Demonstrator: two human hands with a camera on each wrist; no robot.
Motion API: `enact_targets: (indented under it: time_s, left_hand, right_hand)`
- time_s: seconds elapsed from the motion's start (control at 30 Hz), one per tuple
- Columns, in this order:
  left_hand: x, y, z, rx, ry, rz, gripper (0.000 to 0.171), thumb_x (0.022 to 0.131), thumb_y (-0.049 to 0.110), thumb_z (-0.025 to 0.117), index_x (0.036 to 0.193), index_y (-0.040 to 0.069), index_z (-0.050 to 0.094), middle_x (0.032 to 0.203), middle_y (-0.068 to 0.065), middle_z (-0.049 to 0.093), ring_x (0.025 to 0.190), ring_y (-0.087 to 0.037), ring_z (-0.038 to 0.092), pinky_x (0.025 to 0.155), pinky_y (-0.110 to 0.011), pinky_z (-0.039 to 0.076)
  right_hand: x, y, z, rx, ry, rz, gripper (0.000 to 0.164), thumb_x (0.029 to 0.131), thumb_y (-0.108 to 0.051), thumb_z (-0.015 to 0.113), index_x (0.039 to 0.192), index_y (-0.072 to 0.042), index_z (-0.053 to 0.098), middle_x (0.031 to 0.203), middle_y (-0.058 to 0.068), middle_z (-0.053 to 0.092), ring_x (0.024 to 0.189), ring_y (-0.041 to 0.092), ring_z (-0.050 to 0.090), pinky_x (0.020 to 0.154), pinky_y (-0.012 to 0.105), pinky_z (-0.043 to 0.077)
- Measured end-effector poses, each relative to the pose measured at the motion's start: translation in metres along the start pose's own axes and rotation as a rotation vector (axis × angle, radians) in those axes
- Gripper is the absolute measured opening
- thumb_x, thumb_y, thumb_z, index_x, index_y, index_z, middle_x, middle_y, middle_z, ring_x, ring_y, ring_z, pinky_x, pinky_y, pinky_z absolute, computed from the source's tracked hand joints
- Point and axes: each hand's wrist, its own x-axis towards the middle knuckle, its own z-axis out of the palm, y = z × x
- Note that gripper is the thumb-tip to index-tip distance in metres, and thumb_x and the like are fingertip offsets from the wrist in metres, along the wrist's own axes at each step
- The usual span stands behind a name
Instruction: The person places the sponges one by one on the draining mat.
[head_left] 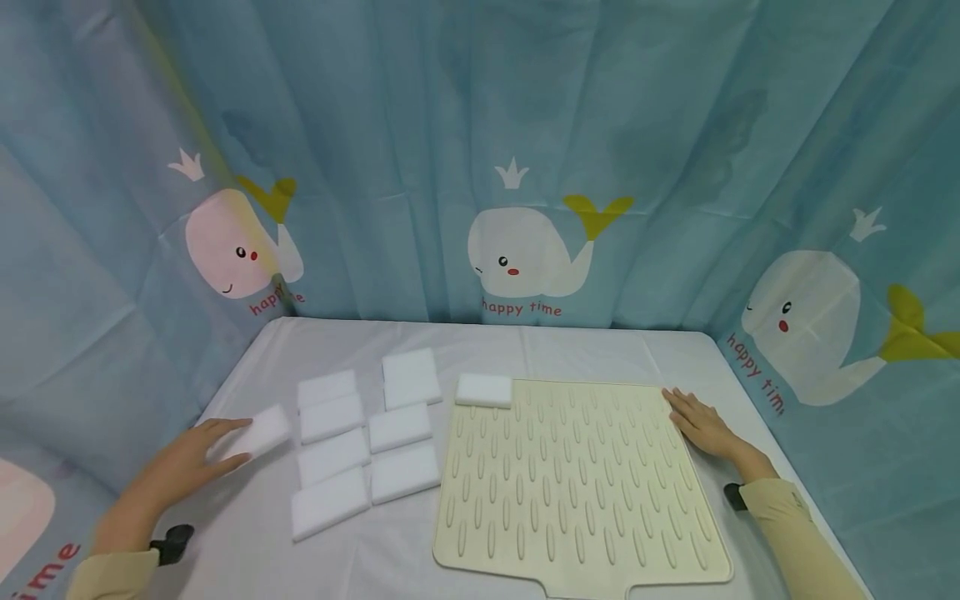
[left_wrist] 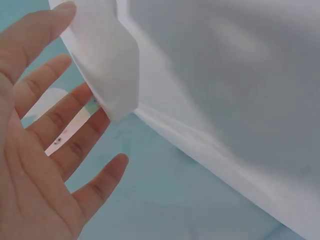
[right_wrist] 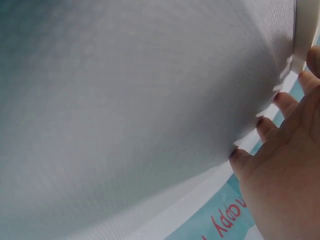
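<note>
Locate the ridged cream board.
In the head view, the cream board lies right of centre on the white table, between the loose white blocks and the right hand; one white block sits at its far left corner.

1. Blue curtain [head_left: 420, 108], beyond the middle of the table's [head_left: 585, 354] far edge: red lettering "happy time" [head_left: 521, 308].
2. Same curtain, by the far left corner: "happ…e" [head_left: 277, 300] (a fold swallows the middle).
3. Beyond the right edge, near the far right corner: "happy tim" [head_left: 754, 375], last letter unclear.
4. Beyond the left edge: "ime" [head_left: 54, 567], cut off.
5. Right wrist view, curtain: "happy" [right_wrist: 229, 214], tilted.
</note>
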Motion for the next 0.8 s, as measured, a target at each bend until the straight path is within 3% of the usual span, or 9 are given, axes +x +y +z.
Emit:
enact_targets:
  time_s: [0.23,0.5,0.8]
  left_hand:
    - [0.015,0.016,-0.005,-0.02,0.058,0.07,0.064,0.083,0.048,0.064,0.129,0.006,0.052,0.127,-0.023,0.049,0.114,-0.044,0.045,0.086,-0.06,0.038]
    - [0.033,0.042,-0.006,0.032,0.126,0.188,0.056,0.081,0.04,0.069,0.125,0.007,0.056,0.123,-0.018,0.055,0.111,-0.039,0.051,0.086,-0.057,0.042]
    - [0.057,0.065,0.003,0.067,0.125,0.252,0.052,0.079,0.032,0.072,0.124,0.009,0.057,0.123,-0.017,0.056,0.111,-0.038,0.052,0.088,-0.055,0.043]
  right_hand:
    - [-0.001,0.0,-0.001,0.008,-0.002,-0.001,0.053,0.1,-0.026,0.038,0.144,0.001,0.026,0.146,0.033,0.019,0.129,0.059,0.011,0.094,0.075,0.004]
    - [-0.002,-0.003,-0.002,0.01,-0.001,-0.001,0.053,0.1,-0.026,0.038,0.144,0.001,0.026,0.145,0.033,0.019,0.129,0.059,0.012,0.094,0.075,0.004]
    - [-0.001,-0.003,-0.001,0.01,-0.001,0.0,0.053,0.1,-0.026,0.039,0.144,0.001,0.027,0.145,0.033,0.02,0.129,0.059,0.012,0.093,0.076,0.005]
